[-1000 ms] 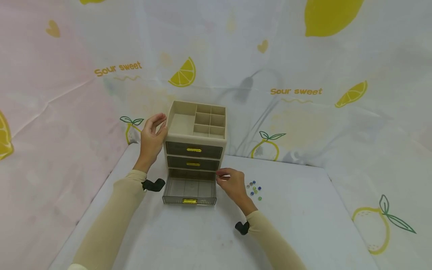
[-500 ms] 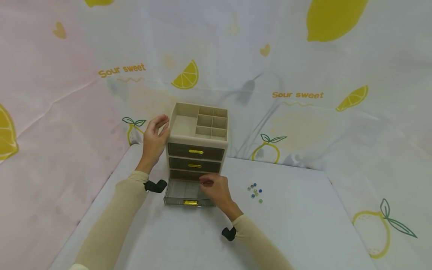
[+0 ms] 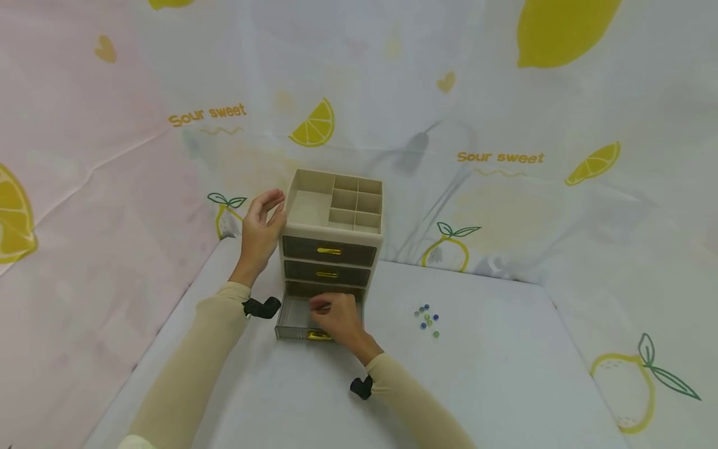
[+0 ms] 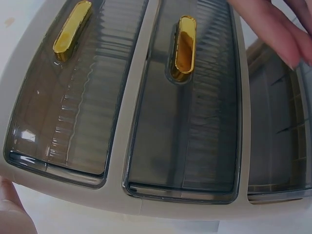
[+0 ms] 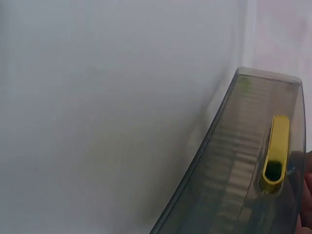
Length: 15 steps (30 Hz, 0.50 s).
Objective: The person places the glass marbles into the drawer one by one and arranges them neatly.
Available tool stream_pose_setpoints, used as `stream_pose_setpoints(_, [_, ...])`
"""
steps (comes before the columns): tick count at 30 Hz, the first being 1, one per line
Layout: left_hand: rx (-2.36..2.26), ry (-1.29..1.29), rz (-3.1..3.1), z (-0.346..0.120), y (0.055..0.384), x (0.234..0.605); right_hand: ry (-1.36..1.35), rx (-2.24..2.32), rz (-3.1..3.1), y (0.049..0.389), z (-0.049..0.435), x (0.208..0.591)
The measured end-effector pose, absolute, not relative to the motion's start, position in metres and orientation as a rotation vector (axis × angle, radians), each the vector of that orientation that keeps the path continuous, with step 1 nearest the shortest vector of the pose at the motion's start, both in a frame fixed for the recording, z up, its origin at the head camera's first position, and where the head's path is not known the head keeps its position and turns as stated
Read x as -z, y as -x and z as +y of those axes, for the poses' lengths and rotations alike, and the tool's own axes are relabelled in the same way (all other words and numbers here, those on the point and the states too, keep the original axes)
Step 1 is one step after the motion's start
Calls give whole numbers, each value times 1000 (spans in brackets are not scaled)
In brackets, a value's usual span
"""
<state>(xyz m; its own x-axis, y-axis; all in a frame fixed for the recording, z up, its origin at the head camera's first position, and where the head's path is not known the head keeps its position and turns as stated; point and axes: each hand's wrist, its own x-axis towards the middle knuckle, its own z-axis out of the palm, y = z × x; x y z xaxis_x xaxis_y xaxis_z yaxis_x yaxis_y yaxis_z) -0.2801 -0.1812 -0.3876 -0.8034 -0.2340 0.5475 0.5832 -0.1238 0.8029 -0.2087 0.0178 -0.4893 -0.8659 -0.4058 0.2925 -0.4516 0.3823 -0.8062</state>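
A beige desktop organizer stands with its lowest drawer pulled out. My left hand rests against its left side near the top, fingers loosely bent. Above the pulled-out drawer is my right hand, thumb and fingertips pinched together. A small blue spot shows near its fingers through the smoky drawer front in the right wrist view, like a glass marble; the fingertips hide most of it. Several glass marbles, blue, green and clear, lie on the table right of the organizer.
Two upper drawers with gold handles are closed. The organizer's top has one large and several small compartments. A white cloth covers the table, and lemon-print cloth hangs behind and at both sides.
My right hand has moved left from beside the drawer's right edge to over the drawer, fingers still pinched. The left hand stays against the organizer. The marbles on the table lie as before.
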Motion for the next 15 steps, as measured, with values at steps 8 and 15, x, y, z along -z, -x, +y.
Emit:
stream_pose_setpoints(8, [1991, 393, -1622, -182, 280, 386, -857, -1490, -2623, 211, 4, 491])
stream_pose_setpoints(15, [1994, 393, -1624, -182, 279, 386, -894, -1497, -2646, 211, -7, 490])
